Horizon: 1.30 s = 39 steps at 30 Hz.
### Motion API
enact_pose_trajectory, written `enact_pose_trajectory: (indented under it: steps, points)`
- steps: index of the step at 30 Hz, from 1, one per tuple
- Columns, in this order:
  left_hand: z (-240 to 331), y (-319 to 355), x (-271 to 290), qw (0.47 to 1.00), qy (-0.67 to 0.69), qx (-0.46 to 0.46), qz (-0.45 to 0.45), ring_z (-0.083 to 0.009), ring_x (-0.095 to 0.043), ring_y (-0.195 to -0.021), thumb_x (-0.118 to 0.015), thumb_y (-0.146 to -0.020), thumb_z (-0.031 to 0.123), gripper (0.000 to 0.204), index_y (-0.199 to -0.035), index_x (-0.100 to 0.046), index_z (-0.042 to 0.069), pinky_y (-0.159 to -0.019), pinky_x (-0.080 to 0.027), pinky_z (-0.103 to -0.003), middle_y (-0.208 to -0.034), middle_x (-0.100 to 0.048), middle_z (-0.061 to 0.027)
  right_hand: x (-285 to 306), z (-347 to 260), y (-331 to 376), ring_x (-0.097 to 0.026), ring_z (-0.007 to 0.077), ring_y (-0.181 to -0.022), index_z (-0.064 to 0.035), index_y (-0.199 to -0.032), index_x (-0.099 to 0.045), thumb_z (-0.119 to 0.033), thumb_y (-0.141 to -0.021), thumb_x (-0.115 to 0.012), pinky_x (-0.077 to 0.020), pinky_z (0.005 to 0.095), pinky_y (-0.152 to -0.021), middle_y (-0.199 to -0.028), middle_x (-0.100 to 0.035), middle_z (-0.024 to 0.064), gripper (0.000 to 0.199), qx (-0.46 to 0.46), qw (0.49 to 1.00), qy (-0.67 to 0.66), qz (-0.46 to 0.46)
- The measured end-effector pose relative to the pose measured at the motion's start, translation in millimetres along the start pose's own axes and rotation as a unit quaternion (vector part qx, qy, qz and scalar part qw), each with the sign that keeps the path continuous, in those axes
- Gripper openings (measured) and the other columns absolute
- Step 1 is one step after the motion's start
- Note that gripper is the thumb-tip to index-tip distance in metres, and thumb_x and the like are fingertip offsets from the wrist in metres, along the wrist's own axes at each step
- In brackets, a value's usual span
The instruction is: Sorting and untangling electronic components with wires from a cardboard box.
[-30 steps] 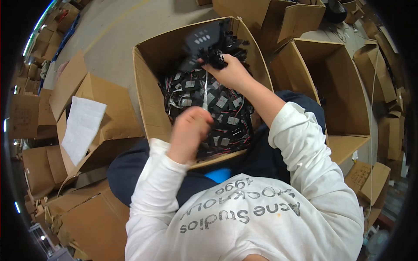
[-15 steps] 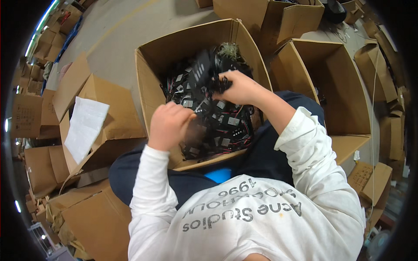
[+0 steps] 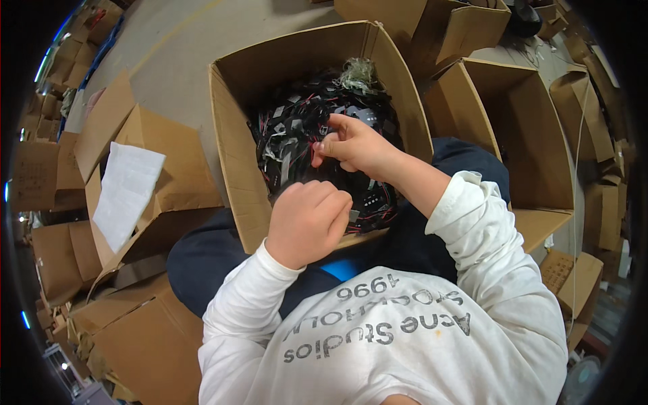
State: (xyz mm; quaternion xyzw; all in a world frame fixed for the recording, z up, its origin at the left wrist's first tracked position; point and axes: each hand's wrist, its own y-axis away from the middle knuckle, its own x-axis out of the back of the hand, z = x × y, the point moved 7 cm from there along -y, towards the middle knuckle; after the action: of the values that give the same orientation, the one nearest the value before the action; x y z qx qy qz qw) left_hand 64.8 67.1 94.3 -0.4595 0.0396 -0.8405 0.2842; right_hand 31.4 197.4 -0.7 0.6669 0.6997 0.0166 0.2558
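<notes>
A large cardboard box (image 3: 233,155) stands between my legs, holding a heap of black parts (image 3: 287,128) with red and black wires and grey tags. Above the heap is my right hand (image 3: 358,147), its thumb and fingers bent together. Thin red wire shows at its fingertips, against dark parts; what exactly they grip is not clear. Nearer to me, over the box's front edge, my left hand (image 3: 307,224) is closed in a fist with its back toward me, so its fingertips and anything in them are hidden. A tangle of pale green stringy material (image 3: 358,75) lies at the heap's far side.
On the left stands an open carton (image 3: 179,158) with a white sheet (image 3: 128,192) over its flap. A tall open box (image 3: 533,135) is close on the right, another carton (image 3: 385,23) beyond the far edge. More cartons line both sides of the grey floor (image 3: 196,47).
The black part that my right hand held up over the heap is no longer seen raised there. My left hand has moved right and nearer to me; my right hand has come slightly nearer.
</notes>
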Motion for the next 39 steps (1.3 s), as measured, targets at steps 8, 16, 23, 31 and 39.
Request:
enact_pose_trajectory:
  steps: [8,16,23,31,39]
  points:
    - [-128,13,32,0.969,0.004,0.197,0.152,-0.0298,-0.056,-0.108,-0.063,-0.089,0.007,0.027,-0.116,-0.064,0.005,-0.095,-0.044,-0.041,-0.115,-0.062,-0.0123,13,-19,-18,-0.045,0.0019,-0.058,-0.0047,-0.118,-0.058,-0.014,-0.098,-0.065,-0.028,0.0197,-0.046,-0.08,-0.065,0.0026,0.023,0.04,0.999,0.017,-0.021]
    - [-119,-1,4,0.991,-0.031,0.117,-0.051,-0.0332,-0.05,-0.123,-0.065,-0.081,0.002,0.034,-0.115,-0.064,0.006,-0.104,-0.036,-0.044,-0.123,-0.061,-0.0116,-4,-1,-13,-0.039,0.0025,-0.06,-0.01,-0.113,-0.063,-0.018,-0.102,-0.061,-0.0269,0.0201,-0.048,-0.076,-0.054,-0.0029,0.013,0.018,0.98,0.053,-0.193]
    - [-93,1,16,0.992,0.049,0.094,0.061,-0.0322,-0.061,-0.086,-0.066,-0.09,0.013,0.008,-0.091,-0.065,0.005,-0.073,-0.045,-0.041,-0.085,-0.061,-0.012,-10,1,-1,-0.039,0.0027,-0.062,-0.0087,-0.11,-0.065,-0.019,-0.102,-0.061,-0.0279,0.0209,-0.049,-0.076,-0.05,-0.0066,0.014,-0.031,0.986,0.074,-0.144]
    - [-95,22,14,0.955,0.168,0.246,0.003,-0.0207,-0.065,-0.078,-0.062,-0.097,0.015,0.013,-0.097,-0.069,0.003,-0.07,-0.05,-0.033,-0.088,-0.068,-0.0097,10,-14,0,-0.038,0.0037,-0.06,-0.0049,-0.085,-0.063,-0.024,-0.101,-0.063,-0.0316,0.025,-0.051,-0.066,-0.047,-0.0072,0.025,0.024,0.986,0.167,0.008]
    - [-97,32,-50,0.76,0.54,0.357,0.059,-0.0093,-0.063,-0.085,-0.063,-0.102,0.019,0.02,-0.102,-0.067,-0.001,-0.077,-0.05,-0.024,-0.098,-0.07,-0.0026,6,40,-20,-0.044,0.0013,-0.06,-0.0053,-0.113,-0.063,-0.018,-0.103,-0.06,-0.0292,0.0213,-0.045,-0.078,-0.059,-0.005,0.017,0.037,0.988,0.15,0.019]
